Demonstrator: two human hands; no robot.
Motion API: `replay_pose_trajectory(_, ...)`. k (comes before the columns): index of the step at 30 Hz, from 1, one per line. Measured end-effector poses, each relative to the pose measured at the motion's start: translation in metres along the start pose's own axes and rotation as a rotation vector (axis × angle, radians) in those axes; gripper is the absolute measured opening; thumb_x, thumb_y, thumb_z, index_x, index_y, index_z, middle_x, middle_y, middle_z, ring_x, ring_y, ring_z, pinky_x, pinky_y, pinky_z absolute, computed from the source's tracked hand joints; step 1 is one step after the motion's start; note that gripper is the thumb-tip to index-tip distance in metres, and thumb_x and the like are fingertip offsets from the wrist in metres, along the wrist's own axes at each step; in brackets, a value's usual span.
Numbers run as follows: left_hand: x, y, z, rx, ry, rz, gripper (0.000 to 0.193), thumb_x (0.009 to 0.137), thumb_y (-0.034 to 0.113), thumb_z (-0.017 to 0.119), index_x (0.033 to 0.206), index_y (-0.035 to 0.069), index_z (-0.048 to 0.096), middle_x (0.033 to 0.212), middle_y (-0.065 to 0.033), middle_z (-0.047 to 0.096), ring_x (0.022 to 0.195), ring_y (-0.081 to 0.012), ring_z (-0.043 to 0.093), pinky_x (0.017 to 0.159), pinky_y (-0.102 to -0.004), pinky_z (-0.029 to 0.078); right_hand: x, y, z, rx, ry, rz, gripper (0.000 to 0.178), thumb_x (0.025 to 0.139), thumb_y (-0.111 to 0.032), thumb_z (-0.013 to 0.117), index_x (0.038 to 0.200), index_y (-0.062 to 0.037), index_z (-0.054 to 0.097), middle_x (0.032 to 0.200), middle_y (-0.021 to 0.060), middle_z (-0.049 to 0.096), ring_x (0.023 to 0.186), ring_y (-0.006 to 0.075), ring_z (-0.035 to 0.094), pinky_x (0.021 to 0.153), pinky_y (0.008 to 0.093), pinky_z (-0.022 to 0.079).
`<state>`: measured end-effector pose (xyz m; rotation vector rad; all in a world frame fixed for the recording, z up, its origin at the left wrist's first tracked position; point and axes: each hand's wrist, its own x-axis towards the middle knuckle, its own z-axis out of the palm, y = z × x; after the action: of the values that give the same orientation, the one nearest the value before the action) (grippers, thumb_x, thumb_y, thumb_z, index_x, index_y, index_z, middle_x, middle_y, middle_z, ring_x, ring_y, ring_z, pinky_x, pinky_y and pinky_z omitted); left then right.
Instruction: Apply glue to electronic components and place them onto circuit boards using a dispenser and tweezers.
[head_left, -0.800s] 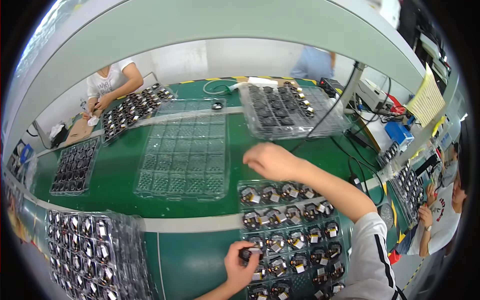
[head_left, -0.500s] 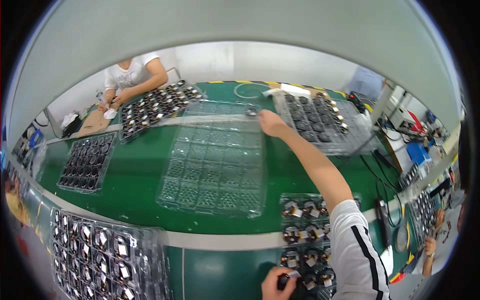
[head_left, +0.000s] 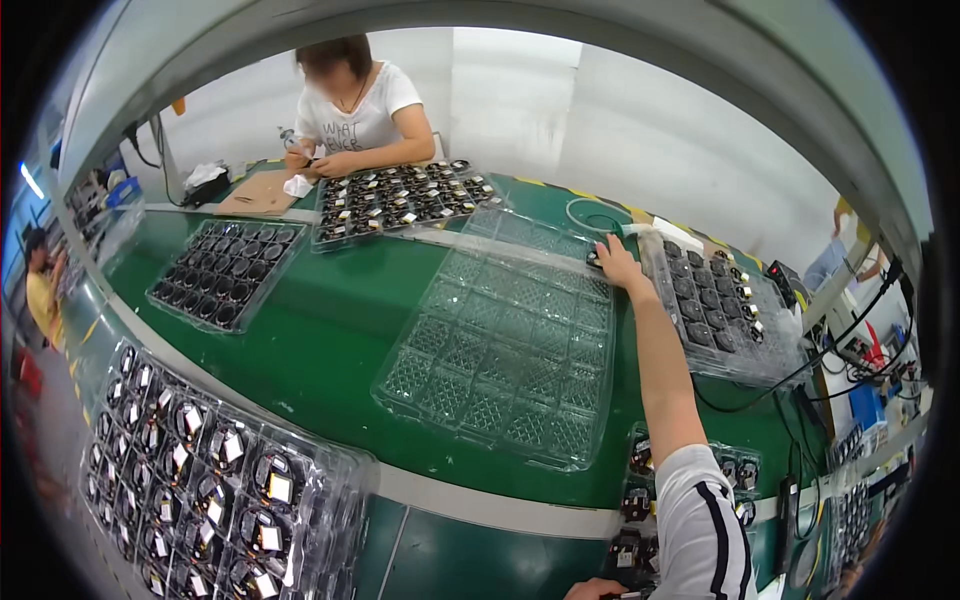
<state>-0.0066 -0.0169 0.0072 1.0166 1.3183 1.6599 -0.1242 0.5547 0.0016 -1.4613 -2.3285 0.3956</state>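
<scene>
My right arm reaches out over the table. Its hand [head_left: 620, 264] is at the far right corner of a clear plastic tray [head_left: 500, 345] with rows of square pockets. The fingers and thumb are closed on a small round black part [head_left: 594, 257], at a corner pocket. At the bottom edge, my left hand [head_left: 596, 590] is mostly cut off, with bent fingers at a dark edge I cannot make out. Beside it, partly under my right sleeve, lies a tray of black round parts with pale labels [head_left: 630, 548].
A large filled tray [head_left: 210, 480] stands at the near left. Farther off are a tray of black rings [head_left: 230, 275] and a filled tray [head_left: 400, 200] before a seated co-worker [head_left: 360, 120]. Stacked trays of black parts [head_left: 715, 300] and cables [head_left: 790, 490] lie right.
The view has shifted, so the table appears lower and farther right, and more of the co-worker shows. My left hand has sunk toward the bottom edge. My right hand stays at the tray's corner.
</scene>
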Motion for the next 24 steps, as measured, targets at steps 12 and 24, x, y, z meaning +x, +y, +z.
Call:
replay_pose_trajectory(12, 0.002, 0.004, 0.001, 0.078, -0.068, 0.095, 0.024, 0.076, 0.005, 0.068, 0.096, 0.007, 0.057, 0.089, -0.0149, 0.056, 0.082, -0.034, 0.054, 0.075, -0.0404, 0.043, 0.0, 0.012, -0.009, -0.143, -0.035, -0.003, 0.066, 0.09, -0.063, 0.033, 0.131, -0.0142, 0.05, 0.151, 0.0126, 0.03, 0.13, 0.0391, 0.038, 0.106, 0.056, 0.026)
replay_pose_trajectory(24, 0.014, 0.005, -0.003, 0.059, -0.126, 0.151, 0.021, 0.081, 0.006, 0.066, 0.099, 0.007, 0.056, 0.094, -0.0139, 0.056, 0.088, -0.033, 0.054, 0.079, -0.0407, 0.042, 0.043, 0.06, 0.015, -0.303, 0.168, -0.316, 0.054, 0.099, -0.044, 0.035, 0.101, 0.0007, 0.065, 0.112, 0.0235, 0.056, 0.107, 0.0428, 0.048, 0.094, 0.049, 0.037)
